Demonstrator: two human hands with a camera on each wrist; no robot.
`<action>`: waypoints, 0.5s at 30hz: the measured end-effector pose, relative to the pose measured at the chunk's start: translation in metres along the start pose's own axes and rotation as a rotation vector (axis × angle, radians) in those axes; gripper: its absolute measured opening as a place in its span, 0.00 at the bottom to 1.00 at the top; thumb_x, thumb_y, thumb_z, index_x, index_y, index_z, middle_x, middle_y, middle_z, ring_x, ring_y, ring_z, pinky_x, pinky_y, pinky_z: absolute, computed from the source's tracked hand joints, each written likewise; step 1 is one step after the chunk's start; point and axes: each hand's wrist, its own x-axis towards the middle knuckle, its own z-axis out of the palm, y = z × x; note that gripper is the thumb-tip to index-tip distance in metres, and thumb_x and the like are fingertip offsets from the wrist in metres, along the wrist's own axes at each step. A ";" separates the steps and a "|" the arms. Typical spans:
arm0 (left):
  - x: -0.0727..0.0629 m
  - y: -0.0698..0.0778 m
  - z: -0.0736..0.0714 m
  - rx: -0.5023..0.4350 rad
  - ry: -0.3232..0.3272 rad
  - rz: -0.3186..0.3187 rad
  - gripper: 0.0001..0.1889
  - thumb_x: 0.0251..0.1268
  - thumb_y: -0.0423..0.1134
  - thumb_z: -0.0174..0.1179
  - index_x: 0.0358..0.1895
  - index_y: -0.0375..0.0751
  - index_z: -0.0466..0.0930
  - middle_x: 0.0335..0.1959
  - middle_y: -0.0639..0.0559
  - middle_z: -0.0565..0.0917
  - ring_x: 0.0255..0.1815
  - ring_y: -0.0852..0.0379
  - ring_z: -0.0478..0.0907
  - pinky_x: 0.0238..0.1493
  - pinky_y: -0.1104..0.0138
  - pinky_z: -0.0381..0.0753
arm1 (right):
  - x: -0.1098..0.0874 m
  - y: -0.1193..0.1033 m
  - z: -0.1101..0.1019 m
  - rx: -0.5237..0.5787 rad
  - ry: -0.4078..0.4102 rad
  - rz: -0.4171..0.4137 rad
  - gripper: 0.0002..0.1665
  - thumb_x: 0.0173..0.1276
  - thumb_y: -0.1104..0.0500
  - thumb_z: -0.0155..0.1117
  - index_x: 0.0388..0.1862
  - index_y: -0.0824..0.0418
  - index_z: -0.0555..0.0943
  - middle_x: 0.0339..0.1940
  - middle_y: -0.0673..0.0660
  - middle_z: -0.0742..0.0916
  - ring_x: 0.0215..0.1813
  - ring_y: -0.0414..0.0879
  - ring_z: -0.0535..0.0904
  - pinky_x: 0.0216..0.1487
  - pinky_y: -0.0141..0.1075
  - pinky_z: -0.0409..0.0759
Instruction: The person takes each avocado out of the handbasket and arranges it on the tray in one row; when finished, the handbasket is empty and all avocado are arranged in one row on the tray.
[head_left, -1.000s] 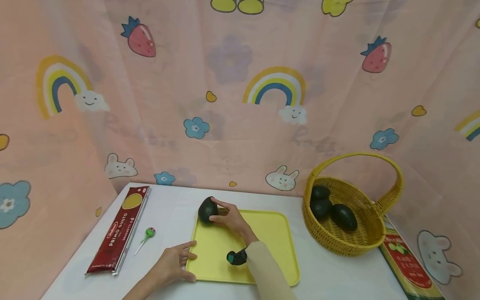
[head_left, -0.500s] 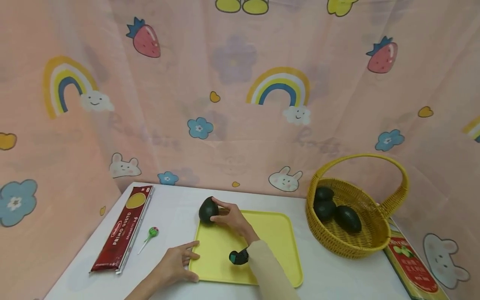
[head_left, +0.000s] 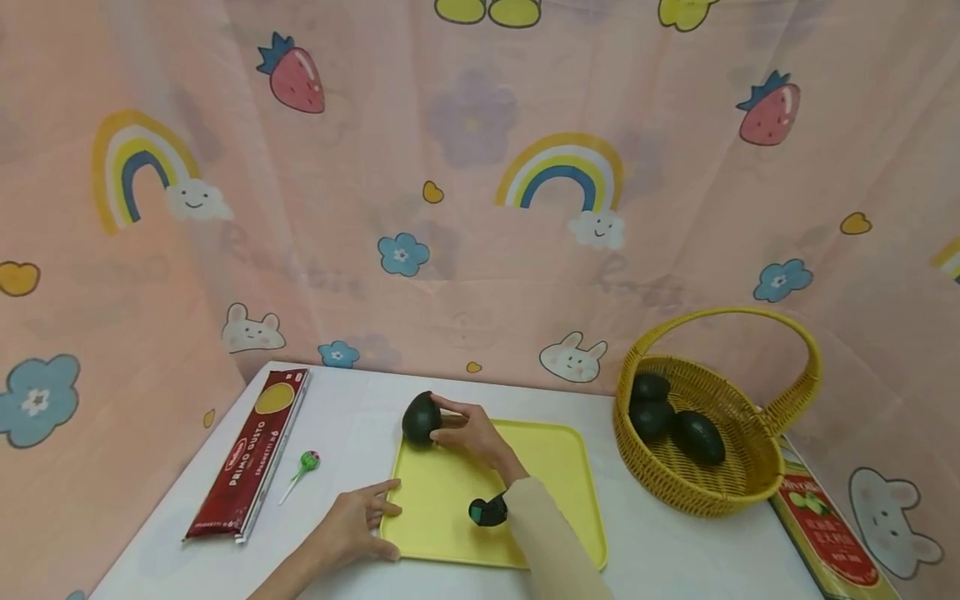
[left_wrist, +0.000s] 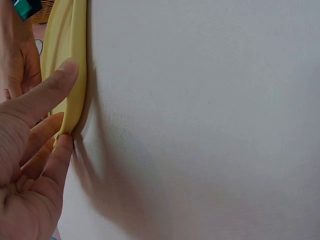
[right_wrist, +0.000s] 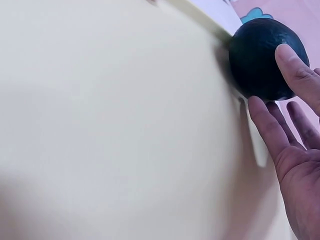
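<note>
In the head view, my right hand (head_left: 474, 437) holds a dark green avocado (head_left: 422, 420) at the far left corner of a yellow tray (head_left: 540, 500). The right wrist view shows the thumb on the side of the avocado (right_wrist: 260, 55) and the fingertips (right_wrist: 260, 107) against its lower part. My left hand (head_left: 351, 527) is at the tray's near left corner. In the left wrist view, its thumb lies on the rim of the tray (left_wrist: 77, 95), with the other fingers bent round the corner.
A yellow wicker basket (head_left: 675, 492) with three avocados (head_left: 699, 438) stands at the right, beside a red and green packet (head_left: 832, 533). On the left lie a red spaghetti packet (head_left: 251, 458) and a green lollipop (head_left: 308, 462). A printed pink cloth (head_left: 465, 317) hangs behind the table.
The head view has swung slightly left, so everything appears further right. My right wrist has shifted a little to the right, with the avocado still held. The left hand stays at the tray corner.
</note>
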 end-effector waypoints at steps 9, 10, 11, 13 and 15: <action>0.000 0.001 0.000 0.020 0.007 -0.009 0.27 0.30 0.39 0.81 0.40 0.34 0.86 0.63 0.38 0.74 0.55 0.39 0.78 0.49 0.63 0.83 | -0.004 0.000 -0.006 -0.016 0.032 0.029 0.34 0.63 0.68 0.66 0.69 0.60 0.70 0.69 0.63 0.72 0.62 0.58 0.75 0.53 0.42 0.83; 0.000 0.001 0.000 0.014 0.007 -0.008 0.27 0.30 0.39 0.81 0.40 0.33 0.86 0.63 0.37 0.74 0.55 0.39 0.78 0.49 0.63 0.84 | -0.004 0.001 -0.007 -0.017 0.039 0.032 0.34 0.63 0.68 0.66 0.68 0.60 0.70 0.69 0.64 0.72 0.61 0.58 0.76 0.53 0.42 0.83; 0.000 0.001 0.000 0.010 0.008 -0.006 0.27 0.29 0.39 0.81 0.40 0.33 0.86 0.63 0.37 0.74 0.55 0.39 0.78 0.49 0.63 0.84 | -0.005 0.001 -0.008 -0.015 0.046 0.033 0.34 0.63 0.68 0.66 0.68 0.61 0.70 0.69 0.65 0.71 0.61 0.58 0.76 0.53 0.42 0.83; 0.000 0.000 0.000 -0.004 0.012 0.003 0.27 0.29 0.38 0.81 0.40 0.32 0.85 0.62 0.36 0.74 0.55 0.39 0.78 0.48 0.64 0.84 | -0.006 0.002 -0.010 -0.013 0.059 0.032 0.33 0.63 0.68 0.66 0.68 0.63 0.70 0.68 0.66 0.71 0.61 0.59 0.76 0.53 0.42 0.84; -0.001 0.000 0.000 -0.008 0.015 0.012 0.27 0.29 0.38 0.81 0.40 0.32 0.85 0.62 0.36 0.74 0.54 0.38 0.78 0.48 0.64 0.84 | -0.008 0.002 -0.012 -0.008 0.070 0.035 0.33 0.64 0.68 0.65 0.68 0.64 0.70 0.68 0.67 0.71 0.61 0.60 0.76 0.53 0.43 0.83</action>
